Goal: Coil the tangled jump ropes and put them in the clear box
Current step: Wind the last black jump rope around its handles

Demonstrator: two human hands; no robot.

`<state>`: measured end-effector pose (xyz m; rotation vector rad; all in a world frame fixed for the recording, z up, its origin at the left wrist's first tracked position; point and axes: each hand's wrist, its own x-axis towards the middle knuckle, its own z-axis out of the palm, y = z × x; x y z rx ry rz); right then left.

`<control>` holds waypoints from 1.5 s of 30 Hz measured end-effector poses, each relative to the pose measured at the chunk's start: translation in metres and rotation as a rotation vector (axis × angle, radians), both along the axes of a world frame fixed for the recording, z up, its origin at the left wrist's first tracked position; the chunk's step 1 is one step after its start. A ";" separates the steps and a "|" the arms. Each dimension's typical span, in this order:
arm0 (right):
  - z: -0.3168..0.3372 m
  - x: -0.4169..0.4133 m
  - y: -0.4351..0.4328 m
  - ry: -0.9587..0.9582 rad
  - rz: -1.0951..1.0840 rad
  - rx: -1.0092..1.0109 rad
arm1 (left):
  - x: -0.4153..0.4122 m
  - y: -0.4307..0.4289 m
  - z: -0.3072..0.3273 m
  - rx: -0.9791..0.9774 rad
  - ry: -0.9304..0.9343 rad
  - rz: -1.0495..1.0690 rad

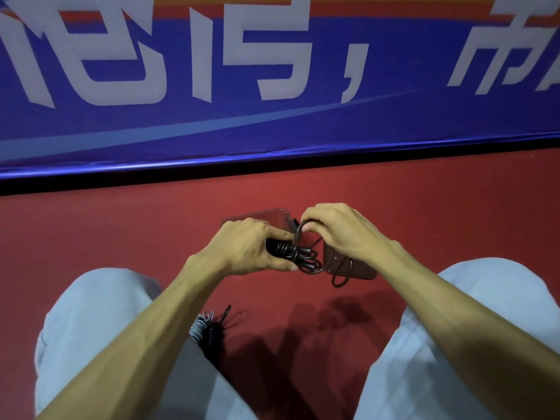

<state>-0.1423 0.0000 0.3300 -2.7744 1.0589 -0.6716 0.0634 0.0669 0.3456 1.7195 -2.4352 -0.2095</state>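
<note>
My left hand (245, 248) grips a black jump rope (292, 253) by its bundled handles, with cord wound round them. My right hand (339, 230) pinches a loop of the same cord just above the bundle. Behind and under both hands lies the clear box (272, 216) on the red floor; its clear lid (348, 265) lies to the right under my right wrist, with a strand of black cord trailing over it. Between my knees on the floor lies a second coiled rope (206, 328), grey and black, partly hidden by my left forearm.
I am squatting on a red floor (121, 237), light grey trouser knees (100, 313) at both sides. A blue banner wall (272, 122) with large white characters stands right behind the box, a black gap along its base.
</note>
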 end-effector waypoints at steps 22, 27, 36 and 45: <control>-0.008 0.033 0.014 -0.406 -0.052 0.925 | -0.004 -0.002 0.020 0.158 1.442 0.485; 0.001 0.028 0.017 -0.336 -0.015 1.010 | 0.000 -0.010 0.011 0.010 1.400 0.555; 0.000 0.022 0.017 -0.049 -0.068 0.731 | 0.006 -0.020 -0.005 -0.249 0.633 0.657; 0.015 0.008 0.023 0.340 0.126 0.053 | 0.009 -0.025 -0.022 0.001 0.120 0.267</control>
